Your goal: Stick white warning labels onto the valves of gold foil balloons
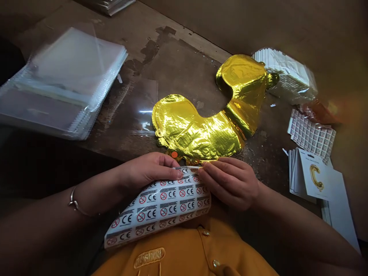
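A sheet of CE warning stickers (161,209) lies across my lap at the table's near edge. My left hand (146,170) presses on its upper edge, thumb and fingers closed on the sheet. My right hand (228,180) pinches the sheet's top right corner, fingers curled together at one sticker. Just beyond both hands a flat gold foil balloon (207,122) shaped like a curved letter lies on the brown table (178,57).
A thick stack of clear plastic sleeves (63,84) sits at the left. At the right lie another sticker sheet (312,134), white header cards (314,174) printed with a gold letter, and a white bundle (287,74) behind the balloon.
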Motion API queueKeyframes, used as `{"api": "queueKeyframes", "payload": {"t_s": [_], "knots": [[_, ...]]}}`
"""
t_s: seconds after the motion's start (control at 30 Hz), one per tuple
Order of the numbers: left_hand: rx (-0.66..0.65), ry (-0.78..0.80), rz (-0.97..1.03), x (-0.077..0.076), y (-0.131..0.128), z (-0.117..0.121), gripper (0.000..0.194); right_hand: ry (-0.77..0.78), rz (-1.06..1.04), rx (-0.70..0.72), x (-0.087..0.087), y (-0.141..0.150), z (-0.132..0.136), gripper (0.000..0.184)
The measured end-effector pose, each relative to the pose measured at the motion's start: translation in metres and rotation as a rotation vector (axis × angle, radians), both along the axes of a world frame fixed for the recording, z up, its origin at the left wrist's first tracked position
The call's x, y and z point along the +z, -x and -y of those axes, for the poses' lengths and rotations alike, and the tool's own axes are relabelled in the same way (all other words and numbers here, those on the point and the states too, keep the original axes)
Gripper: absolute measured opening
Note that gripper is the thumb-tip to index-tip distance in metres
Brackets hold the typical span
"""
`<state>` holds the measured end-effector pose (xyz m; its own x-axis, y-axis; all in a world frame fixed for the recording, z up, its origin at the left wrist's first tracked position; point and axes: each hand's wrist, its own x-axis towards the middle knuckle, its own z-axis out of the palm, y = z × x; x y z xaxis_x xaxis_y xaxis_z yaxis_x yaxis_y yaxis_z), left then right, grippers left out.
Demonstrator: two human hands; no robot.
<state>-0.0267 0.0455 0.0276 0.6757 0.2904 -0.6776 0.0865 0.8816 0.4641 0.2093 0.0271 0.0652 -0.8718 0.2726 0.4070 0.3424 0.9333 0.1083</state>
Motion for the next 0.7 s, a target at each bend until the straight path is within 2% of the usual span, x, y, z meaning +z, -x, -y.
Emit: {"api": "queueKeyframes", "payload": {"t_s": [0.17, 0.23, 0.27, 0.33, 0.4, 0.47, 0.5, 0.57, 0.7], "knots": [[0.013, 0.008, 0.000, 0.001, -0.003, 0.000, 0.028, 0.049, -0.027, -0.035, 0.001, -0.001, 0.005, 0.019], [-0.016, -0.072, -0.030, 0.001, -0.002, 0.000, 0.028, 0.105, -0.132, -0.131, 0.001, 0.002, 0.007, 0.012], [-0.054, -0.156, -0.056, 0.002, -0.001, 0.001, 0.027, 0.147, -0.211, -0.222, 0.002, 0.004, 0.007, 0.009], [-0.151, -0.469, -0.154, 0.004, 0.003, 0.000, 0.024, 0.273, -0.385, -0.472, 0.003, 0.007, 0.004, 0.007], [-0.230, -0.973, -0.320, 0.009, 0.011, 0.000, 0.021, 0.449, -0.528, -0.696, 0.002, 0.009, -0.003, 0.003], [-0.270, -1.487, -0.490, 0.016, 0.020, -0.002, 0.020, 0.609, -0.639, -0.812, -0.002, 0.014, -0.012, 0.004], [-0.288, -1.674, -0.535, 0.019, 0.025, -0.002, 0.019, 0.671, -0.676, -0.832, -0.006, 0.017, -0.015, 0.005], [-0.350, -1.880, -0.525, 0.023, 0.031, -0.002, 0.017, 0.762, -0.688, -0.834, -0.014, 0.026, -0.021, 0.006], [-0.529, -1.928, -0.398, 0.013, 0.032, 0.003, 0.021, 0.834, -0.597, -0.832, -0.029, 0.044, -0.029, 0.008]]}}
